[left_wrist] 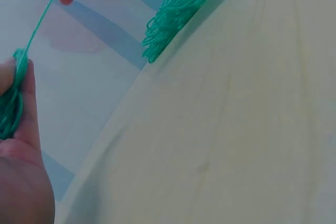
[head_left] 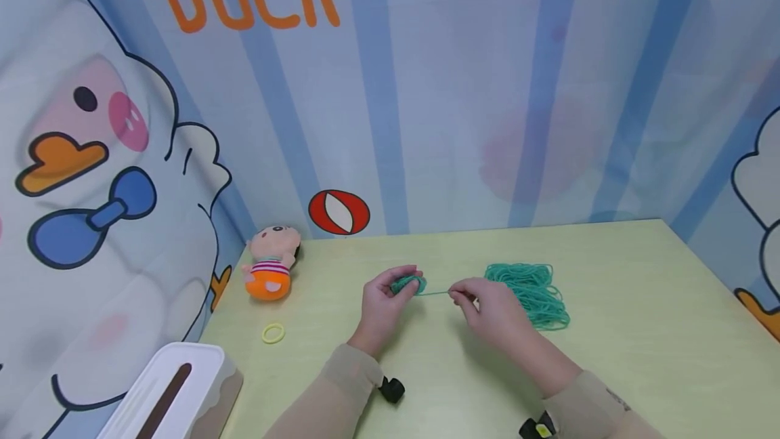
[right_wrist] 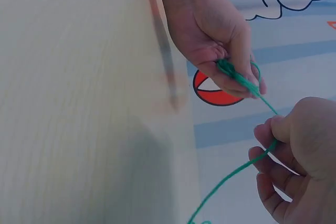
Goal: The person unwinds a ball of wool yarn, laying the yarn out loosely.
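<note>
My left hand (head_left: 385, 300) holds a small wound bundle of green yarn (head_left: 407, 284) between thumb and fingers, above the table. From that bundle a single strand (head_left: 434, 293) runs taut to my right hand (head_left: 490, 307), whose thumb and index finger pinch it. In the right wrist view the strand (right_wrist: 223, 182) trails on from the right hand (right_wrist: 294, 156) toward the lower edge. A larger loose skein of green yarn (head_left: 536, 297) lies on the table just beyond the right hand, partly hidden by it; the left wrist view shows its loops (left_wrist: 181, 14) too.
On the pale table (head_left: 640, 290), a plush doll (head_left: 270, 266) in orange shorts stands at the back left. A yellow ring (head_left: 273, 333) lies before it. At the near left is a white tissue box (head_left: 177, 391). A printed curtain (head_left: 451, 87) hangs behind.
</note>
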A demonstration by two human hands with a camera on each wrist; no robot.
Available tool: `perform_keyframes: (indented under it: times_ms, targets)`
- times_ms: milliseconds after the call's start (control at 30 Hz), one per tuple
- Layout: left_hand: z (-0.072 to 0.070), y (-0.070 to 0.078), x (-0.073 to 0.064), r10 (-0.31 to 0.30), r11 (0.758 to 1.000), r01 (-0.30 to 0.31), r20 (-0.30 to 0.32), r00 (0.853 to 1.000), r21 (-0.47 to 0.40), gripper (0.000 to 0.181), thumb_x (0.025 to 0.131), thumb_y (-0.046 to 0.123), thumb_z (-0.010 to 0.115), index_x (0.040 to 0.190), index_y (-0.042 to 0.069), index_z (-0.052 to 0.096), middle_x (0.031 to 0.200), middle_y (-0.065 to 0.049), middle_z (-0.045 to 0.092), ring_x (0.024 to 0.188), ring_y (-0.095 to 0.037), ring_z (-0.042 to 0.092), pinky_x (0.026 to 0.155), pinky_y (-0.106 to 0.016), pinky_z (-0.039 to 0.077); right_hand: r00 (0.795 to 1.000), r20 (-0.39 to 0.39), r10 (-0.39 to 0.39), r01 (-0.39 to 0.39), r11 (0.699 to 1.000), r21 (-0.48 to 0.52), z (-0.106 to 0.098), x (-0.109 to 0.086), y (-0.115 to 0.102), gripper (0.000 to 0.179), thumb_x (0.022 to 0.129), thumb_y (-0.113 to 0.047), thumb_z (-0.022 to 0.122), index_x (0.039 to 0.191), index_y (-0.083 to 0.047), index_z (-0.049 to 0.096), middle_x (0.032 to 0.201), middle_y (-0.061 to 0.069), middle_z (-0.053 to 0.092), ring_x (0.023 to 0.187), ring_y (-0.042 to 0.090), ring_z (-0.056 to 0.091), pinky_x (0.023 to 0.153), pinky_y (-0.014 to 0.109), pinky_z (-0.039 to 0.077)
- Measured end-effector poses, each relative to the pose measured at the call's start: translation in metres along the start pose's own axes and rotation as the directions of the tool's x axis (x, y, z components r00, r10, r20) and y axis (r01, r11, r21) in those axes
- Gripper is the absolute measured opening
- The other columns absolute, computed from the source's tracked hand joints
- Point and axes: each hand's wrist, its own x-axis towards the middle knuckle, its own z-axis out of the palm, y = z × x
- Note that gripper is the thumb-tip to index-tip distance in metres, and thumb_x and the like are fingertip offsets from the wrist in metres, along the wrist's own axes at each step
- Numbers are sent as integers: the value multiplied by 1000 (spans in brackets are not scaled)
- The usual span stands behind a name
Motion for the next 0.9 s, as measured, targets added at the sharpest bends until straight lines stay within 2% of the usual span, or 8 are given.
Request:
perform_keyframes:
  times_ms: [100,233,333,433,500,567,700,900]
  targets:
    - [0,0,1,-9,1000,9,-9,1000,-1,26,105,10,76,130,4,77,120,-20,80,100,-8,77,94,-22,64,999,-36,-20,19,1000,-23,-11,-3,8,13,105,-14,75,116,-12,83,103,-1,82,84,9,69,73,28,59]
    - [1,0,0,0,1000,0,25,1000,-15,28,107,10,72,130,-6,73,104,-14,76,81,-9,75,82,-26,67,998,-50,-26,25,999,-24,-23,-9,18,13,105,-13,75,115,-12,83,105,-1,83,87,12,73,73,27,59]
    - [1,-1,0,3,1000,-2,36,999,-23,27,108,10,71,126,-10,71,106,-22,75,75,-10,73,76,-25,67,998,-55,-24,24,1000,-10,-34,-14,25,15,105,-11,73,117,-10,82,108,2,83,92,17,76,73,29,61]
    - [1,-2,0,-7,1000,8,28,1000,-20,22,106,15,74,119,-3,73,114,-27,76,74,-10,70,70,-23,65,997,-79,-25,25,1000,-7,-46,-18,30,16,106,-10,73,118,-8,82,112,6,84,97,25,79,78,39,66]
    - [1,-2,0,-14,1000,14,20,1000,-23,18,105,17,77,116,4,73,113,-23,78,72,-11,68,67,-23,62,995,-96,-29,28,1000,-15,-53,-21,34,16,106,-10,73,119,-8,82,114,8,84,100,28,80,83,48,67]
    - [1,-2,-1,-18,1000,18,18,1000,-15,17,103,19,80,113,7,74,104,-12,78,68,-11,65,64,-22,59,994,-105,-25,24,1000,-18,-58,-24,40,16,106,-11,73,119,-7,82,115,9,84,103,32,80,86,54,66]
    - [0,-1,-2,-38,999,37,36,999,18,23,102,24,82,115,6,75,96,3,73,67,-11,59,62,-21,55,994,-111,-16,13,999,-30,-65,-30,50,17,105,-11,74,120,-8,82,115,9,84,103,33,79,86,55,65]
    - [-1,1,-3,-76,992,68,70,995,108,20,101,28,83,107,10,77,98,0,68,81,-16,60,70,-22,56,991,-137,-13,7,999,-46,-72,-36,62,16,105,-8,74,118,-8,82,111,9,85,102,34,79,83,54,66]
